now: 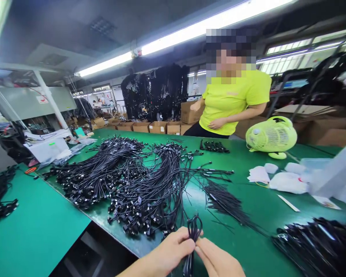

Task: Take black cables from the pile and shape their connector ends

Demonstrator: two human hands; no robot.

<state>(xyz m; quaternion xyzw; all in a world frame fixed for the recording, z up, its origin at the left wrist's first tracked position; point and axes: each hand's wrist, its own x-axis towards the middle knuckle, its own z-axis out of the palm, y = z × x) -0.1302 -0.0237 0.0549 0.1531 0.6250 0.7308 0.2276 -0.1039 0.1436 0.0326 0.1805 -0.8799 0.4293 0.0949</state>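
Note:
My left hand (173,248) and my right hand (216,259) meet at the bottom edge of the view, both pinched on a coiled black cable (193,231) whose loop stands up between my fingers. Its lower end hangs down between the two hands. Just beyond lies a big heap of loose black cables (138,181) spread over the green table (248,231). A thin fan of black cable ties (227,202) lies to the right of that heap.
A person in a yellow shirt (233,102) stands at the table's far side beside a small yellow-green fan (271,136). White bags (285,181) lie at the right, a bundle of coiled cables (320,242) at the near right. Cardboard boxes (158,127) line the back.

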